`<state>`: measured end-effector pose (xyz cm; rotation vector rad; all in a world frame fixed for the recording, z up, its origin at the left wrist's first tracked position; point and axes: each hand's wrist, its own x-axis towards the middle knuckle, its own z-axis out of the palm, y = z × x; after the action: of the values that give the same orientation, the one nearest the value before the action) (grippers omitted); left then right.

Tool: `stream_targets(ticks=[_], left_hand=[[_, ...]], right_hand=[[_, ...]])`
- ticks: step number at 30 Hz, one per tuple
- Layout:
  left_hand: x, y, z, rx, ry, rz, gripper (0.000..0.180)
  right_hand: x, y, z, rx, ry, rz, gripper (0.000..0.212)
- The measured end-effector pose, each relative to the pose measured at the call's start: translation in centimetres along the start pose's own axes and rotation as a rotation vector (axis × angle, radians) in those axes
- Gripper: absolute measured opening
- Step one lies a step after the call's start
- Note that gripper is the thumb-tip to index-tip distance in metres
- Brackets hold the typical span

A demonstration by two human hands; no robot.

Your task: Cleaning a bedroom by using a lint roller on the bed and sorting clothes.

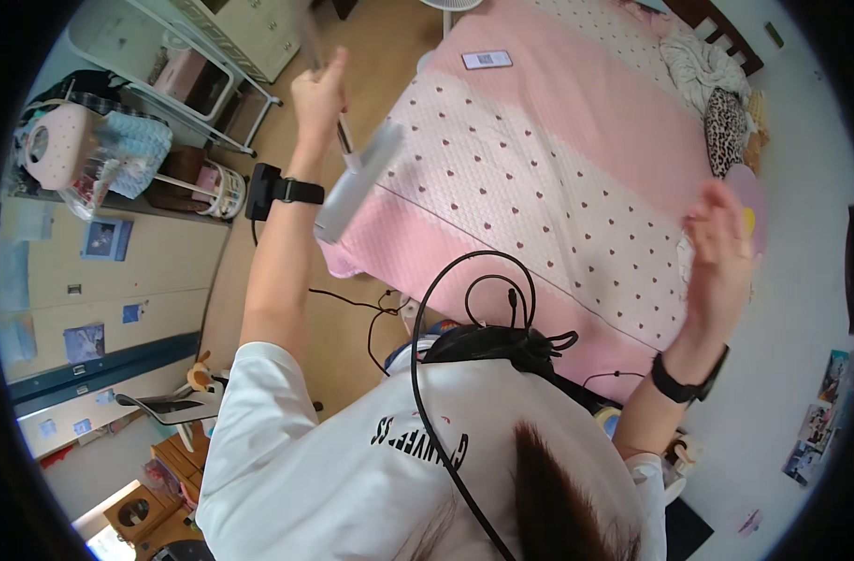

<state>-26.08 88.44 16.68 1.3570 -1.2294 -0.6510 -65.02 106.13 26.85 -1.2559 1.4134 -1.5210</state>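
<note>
My left hand [319,98] is wrapped round the metal handle of a long-handled tool with a pale grey, bar-shaped head [359,182]. The tool is held up at the bed's left edge. Its head hangs below my fist beside my wrist, and the far end of the handle blurs upward. Whether the head is a mop or a roller I cannot make out. My right hand [723,245] is raised at the bed's right side, smeared a little by motion, with its fingers stretched and nothing seen in it. Under both hands spreads a pink quilted bedspread [539,178] with dark hearts.
A phone [487,60] lies on the bed's far part. Bunched white bedding [703,70] and a leopard-print pillow [724,131] are by the right wall. A black cable [417,355] loops before my chest. At left stand a wheeled white rack [174,84] and a cabinet [118,280].
</note>
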Motion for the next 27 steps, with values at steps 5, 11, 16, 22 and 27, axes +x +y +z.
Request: stream_targets(ticks=[5,11,16,22,27], left_hand=[[1.5,6.0,-3.9,-0.885,-0.207,-0.183,0.042],[1.2,9.1,-5.8,-1.151,-0.218,-0.071,0.045],[0.3,10.2,-6.4,-1.363,-0.201,-0.058,0.044],[-1.6,10.3,-6.2,-1.51,-0.128,-0.102,0.042],[-4.1,10.9,-4.0,-1.43,-0.131,-0.07,0.024]], right_hand=[[-1.9,5.4,5.1,-0.016,-0.091,0.192,0.022],[-2.2,9.4,10.3,-0.018,-0.216,0.214,0.04],[-3.0,8.8,12.8,-0.031,-0.297,0.153,0.076],[-5.1,6.8,13.2,0.256,-0.486,0.175,0.082],[-5.1,6.7,12.6,0.407,-0.418,0.102,0.068]])
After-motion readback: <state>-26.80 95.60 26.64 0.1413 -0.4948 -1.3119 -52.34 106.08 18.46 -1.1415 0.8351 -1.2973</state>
